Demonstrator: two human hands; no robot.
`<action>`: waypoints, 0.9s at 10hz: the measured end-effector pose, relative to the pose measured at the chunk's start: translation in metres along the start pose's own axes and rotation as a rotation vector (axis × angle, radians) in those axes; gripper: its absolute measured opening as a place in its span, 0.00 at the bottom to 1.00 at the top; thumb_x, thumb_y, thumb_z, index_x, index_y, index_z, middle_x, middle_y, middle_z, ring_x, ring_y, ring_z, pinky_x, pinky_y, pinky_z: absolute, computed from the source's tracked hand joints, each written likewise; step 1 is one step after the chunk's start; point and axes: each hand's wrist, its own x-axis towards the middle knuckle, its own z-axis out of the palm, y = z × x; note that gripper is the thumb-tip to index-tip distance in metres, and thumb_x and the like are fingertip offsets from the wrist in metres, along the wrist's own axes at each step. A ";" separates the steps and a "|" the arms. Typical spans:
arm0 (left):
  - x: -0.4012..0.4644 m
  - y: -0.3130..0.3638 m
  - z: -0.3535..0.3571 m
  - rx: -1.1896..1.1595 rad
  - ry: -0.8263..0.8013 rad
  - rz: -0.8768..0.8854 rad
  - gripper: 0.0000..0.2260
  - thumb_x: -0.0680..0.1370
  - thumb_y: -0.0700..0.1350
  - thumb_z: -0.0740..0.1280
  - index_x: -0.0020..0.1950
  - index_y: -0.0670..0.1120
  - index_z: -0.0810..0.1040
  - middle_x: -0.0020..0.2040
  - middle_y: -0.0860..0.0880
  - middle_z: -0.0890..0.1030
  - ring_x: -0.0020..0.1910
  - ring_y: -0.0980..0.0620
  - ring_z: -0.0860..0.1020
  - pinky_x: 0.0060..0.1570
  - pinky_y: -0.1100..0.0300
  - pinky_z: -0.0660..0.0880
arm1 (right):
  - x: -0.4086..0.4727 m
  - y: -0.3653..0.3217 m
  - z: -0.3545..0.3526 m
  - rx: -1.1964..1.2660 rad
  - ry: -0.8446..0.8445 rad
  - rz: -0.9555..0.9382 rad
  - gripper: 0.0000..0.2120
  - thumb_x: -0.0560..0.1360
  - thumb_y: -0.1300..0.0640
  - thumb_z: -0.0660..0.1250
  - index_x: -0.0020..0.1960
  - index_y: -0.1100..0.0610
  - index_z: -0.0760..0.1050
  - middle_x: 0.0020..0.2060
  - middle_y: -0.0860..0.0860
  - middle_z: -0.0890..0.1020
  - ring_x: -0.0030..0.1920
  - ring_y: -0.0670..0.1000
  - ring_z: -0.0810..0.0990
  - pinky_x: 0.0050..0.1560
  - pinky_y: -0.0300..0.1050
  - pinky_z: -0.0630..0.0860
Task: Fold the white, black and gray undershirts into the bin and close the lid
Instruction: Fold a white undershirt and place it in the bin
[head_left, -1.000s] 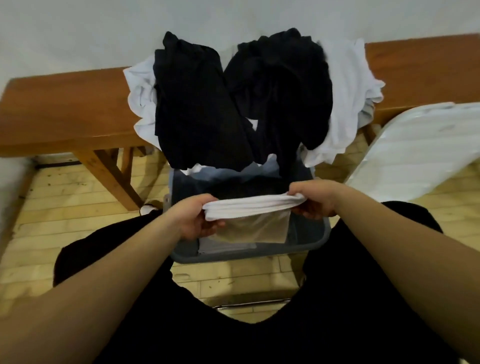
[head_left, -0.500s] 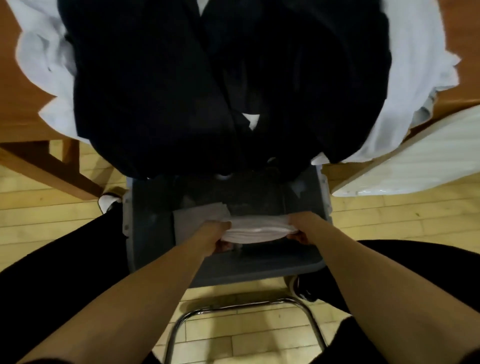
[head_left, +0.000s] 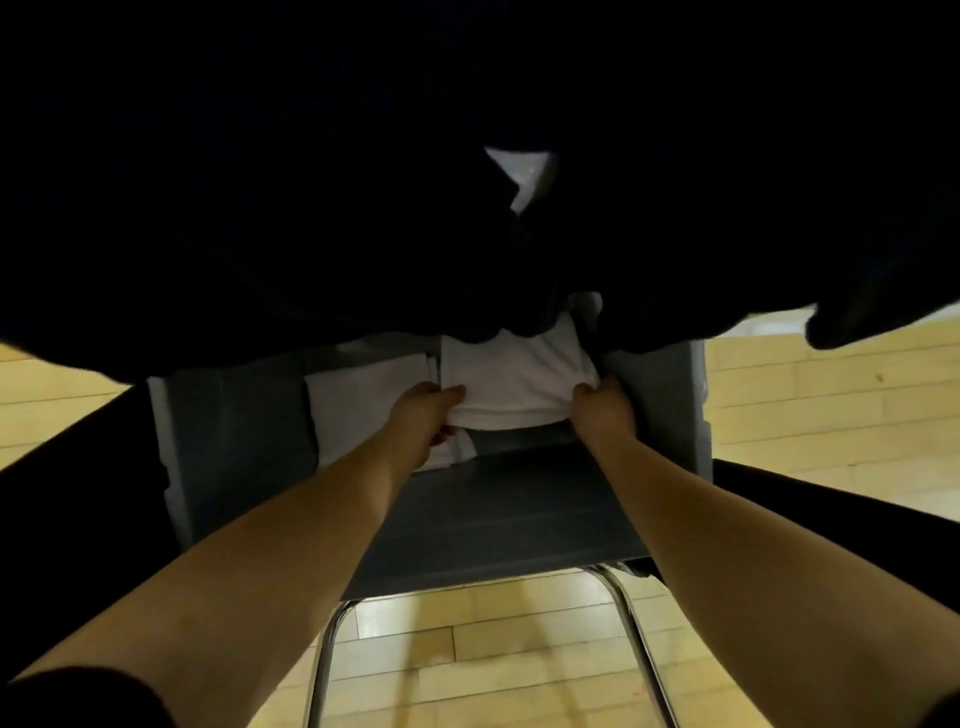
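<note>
Both hands reached down into the dark gray rectangular plastic bin (head_left: 498, 519), holding one folded white cotton undershirt (head_left: 511, 384) between them. The left hand (head_left: 423, 421) gripped the shirt's near left corner, thumb on top and fingers curled beneath the fold. The right hand (head_left: 602, 408) gripped the near right corner, its fingers curled round the fabric edge, close beside the bin's right wall. The shirt lay stretched between the two hands inside the bin, its far edge running under the hanging dark cloth.

Just left of the left hand, and partly beneath it, a second folded pale undershirt (head_left: 358, 405) lay flat on the bin floor, touching the held one along its edge. Above and beyond both hands, a heap of black undershirts (head_left: 311, 208) hung over the far rim and filled the top of the view, with a small patch of white fabric (head_left: 519, 171) showing through. Below the forearms, the bent chrome tube frame (head_left: 631, 639) stood on the pale wooden plank floor (head_left: 805, 405).
</note>
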 end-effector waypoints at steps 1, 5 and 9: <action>0.010 -0.013 0.000 0.098 -0.043 -0.079 0.14 0.80 0.47 0.67 0.61 0.39 0.73 0.43 0.43 0.77 0.37 0.48 0.75 0.30 0.61 0.73 | 0.014 0.001 0.010 0.071 -0.047 0.108 0.17 0.83 0.60 0.54 0.69 0.66 0.66 0.66 0.63 0.73 0.62 0.61 0.74 0.57 0.48 0.71; 0.018 -0.052 0.007 0.724 -0.011 -0.129 0.20 0.83 0.46 0.61 0.72 0.38 0.69 0.70 0.40 0.72 0.66 0.43 0.73 0.62 0.59 0.69 | -0.002 0.005 0.021 -0.492 -0.291 0.053 0.19 0.83 0.61 0.51 0.69 0.65 0.71 0.69 0.61 0.72 0.67 0.60 0.72 0.66 0.51 0.71; -0.098 0.003 -0.003 0.729 -0.051 0.080 0.11 0.83 0.45 0.60 0.59 0.40 0.74 0.57 0.42 0.79 0.34 0.51 0.74 0.28 0.66 0.68 | -0.094 -0.031 -0.025 -0.591 -0.377 -0.257 0.13 0.84 0.55 0.53 0.49 0.61 0.73 0.46 0.58 0.74 0.47 0.56 0.74 0.52 0.46 0.69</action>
